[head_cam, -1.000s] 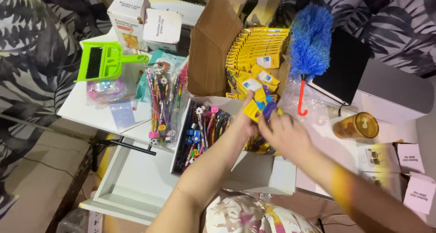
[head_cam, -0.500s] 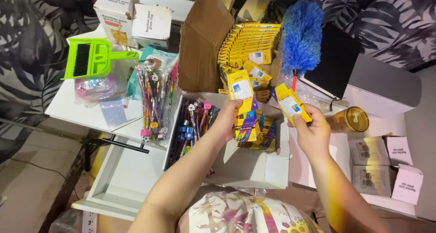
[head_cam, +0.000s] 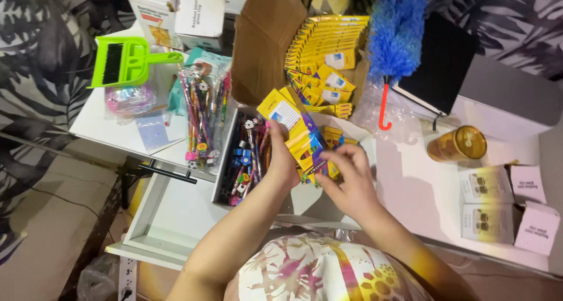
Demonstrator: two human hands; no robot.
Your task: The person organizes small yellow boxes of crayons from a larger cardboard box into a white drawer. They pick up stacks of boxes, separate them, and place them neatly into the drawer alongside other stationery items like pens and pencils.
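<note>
The person is standing over a white table [head_cam: 422,201] and handling a stack of flat yellow cardboard packets [head_cam: 296,134]. The left hand [head_cam: 281,160] is gripping the stack from below, fingers wrapped shut around its lower edge, so that the packets are fanning upward and tilting to the left. The right hand [head_cam: 349,181] is meeting the stack at its lower right corner; its fingers are curled and pinching the glossy packet ends, only slightly parted.

All positions below are given relative to the open brown cardboard box [head_cam: 275,43], whose corrugated flap is standing upright.

- Inside the box, to the right of the flap, rows of matching yellow packets [head_cam: 325,48] are lying packed edge to edge.
- Just below the box, the held stack is hovering over a shallow tray of assorted pens [head_cam: 249,157], which are thin, multicoloured and topped with small figures.
- Left of the box, a clear plastic bag of pencils [head_cam: 202,110] is lying flat and crinkled.
- Further left, a bright green plastic dustpan with a brush [head_cam: 126,60] is resting on the table.
- Right of the box, a fluffy blue duster [head_cam: 396,31] with a red hooked handle is lying beside a flat black notebook [head_cam: 440,63].
- Lower right, well apart from the box, an amber translucent cup [head_cam: 457,144] is lying near small white and pink cartons [head_cam: 504,204].
</note>
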